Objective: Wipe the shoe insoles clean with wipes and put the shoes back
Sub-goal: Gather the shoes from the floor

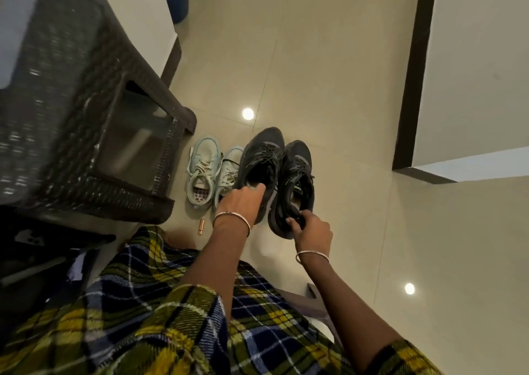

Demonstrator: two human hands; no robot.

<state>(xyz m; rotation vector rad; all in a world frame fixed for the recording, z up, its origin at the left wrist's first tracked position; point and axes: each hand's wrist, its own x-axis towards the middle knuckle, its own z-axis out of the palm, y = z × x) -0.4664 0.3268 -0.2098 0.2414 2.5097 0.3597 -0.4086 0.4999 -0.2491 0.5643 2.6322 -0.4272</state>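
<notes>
Two black lace-up sneakers sit side by side over the tiled floor. My left hand [243, 200] grips the heel rim of the left black sneaker [262, 160], fingers reaching into its opening. My right hand [310, 228] pinches the heel collar of the right black sneaker [296, 186], which looks slightly lifted. To their left stands a pair of pale mint sneakers [203, 171] on the floor, the nearer one partly hidden behind my left hand. No wipe is visible.
A dark woven-pattern plastic table [86, 111] stands to the left. A small copper-coloured tube [201, 227] lies on the floor by my left wrist. A wall with dark skirting [412, 88] runs at the right. My plaid-clad lap fills the bottom.
</notes>
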